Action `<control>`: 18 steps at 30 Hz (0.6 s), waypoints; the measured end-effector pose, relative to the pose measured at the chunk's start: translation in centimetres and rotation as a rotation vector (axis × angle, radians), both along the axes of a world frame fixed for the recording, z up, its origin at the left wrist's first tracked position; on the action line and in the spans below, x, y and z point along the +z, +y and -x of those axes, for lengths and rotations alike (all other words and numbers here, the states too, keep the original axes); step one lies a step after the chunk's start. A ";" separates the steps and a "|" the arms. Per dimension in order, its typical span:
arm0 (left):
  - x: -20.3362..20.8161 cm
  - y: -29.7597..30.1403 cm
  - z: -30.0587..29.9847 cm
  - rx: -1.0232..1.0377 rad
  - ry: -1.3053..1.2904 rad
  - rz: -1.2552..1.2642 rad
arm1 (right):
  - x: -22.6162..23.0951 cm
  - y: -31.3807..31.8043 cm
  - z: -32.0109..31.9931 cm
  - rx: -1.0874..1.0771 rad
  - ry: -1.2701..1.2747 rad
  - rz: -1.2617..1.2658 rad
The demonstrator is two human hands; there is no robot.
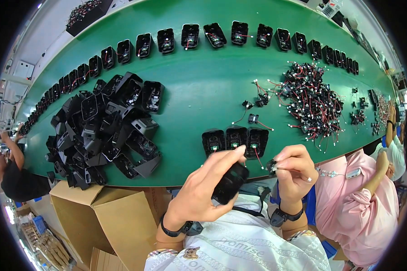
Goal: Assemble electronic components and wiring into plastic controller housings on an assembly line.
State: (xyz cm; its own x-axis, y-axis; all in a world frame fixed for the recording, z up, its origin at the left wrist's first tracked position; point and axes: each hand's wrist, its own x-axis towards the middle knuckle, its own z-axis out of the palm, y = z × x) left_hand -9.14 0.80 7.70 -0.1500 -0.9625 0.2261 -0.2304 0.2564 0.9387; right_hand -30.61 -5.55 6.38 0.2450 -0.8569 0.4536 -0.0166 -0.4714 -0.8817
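Note:
My left hand point(205, 187) is wrapped around a black plastic housing point(231, 184), held tilted just off the table's near edge. To its right, my right hand point(295, 169) pinches a small black wired part point(272, 167) between thumb and fingertips; a white plug shows beside the fingers. Just beyond my hands, three open housings stand side by side: a left one point(213, 141), a middle one point(235, 137) and a right one point(258, 141) with a red wire hanging out. Past them lie a few loose wired parts point(253, 118).
A large heap of wired parts point(314, 99) covers the table's right side. Black housings point(88, 131) are piled at the left. A curved row of housings point(190, 36) lines the far side. An open cardboard box point(122, 217) stands below the near edge. A person in pink point(357, 203) sits at my right.

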 end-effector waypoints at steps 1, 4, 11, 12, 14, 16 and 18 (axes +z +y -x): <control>-0.2 0.2 0.0 0.003 0.001 -0.003 | 0.1 0.0 0.3 0.062 -0.010 -0.010; -0.6 0.6 -0.7 -0.156 0.261 -0.202 | 1.5 0.4 -0.4 0.224 0.093 -0.012; -2.2 0.4 -1.6 -0.154 0.551 -0.258 | 1.4 0.5 -1.2 0.294 -0.020 0.003; -3.0 0.8 -1.1 -0.119 0.679 -0.292 | 1.7 0.4 -1.1 0.325 0.020 0.019; -3.6 0.7 -1.5 -0.138 0.631 -0.238 | 1.8 0.4 -1.0 0.329 0.069 0.028; -3.7 0.2 -2.1 -0.205 0.509 -0.102 | 2.0 0.6 -1.0 0.336 0.051 0.002; -4.0 -0.6 -2.8 -0.265 0.400 -0.047 | 2.1 0.4 -0.8 0.335 0.039 -0.017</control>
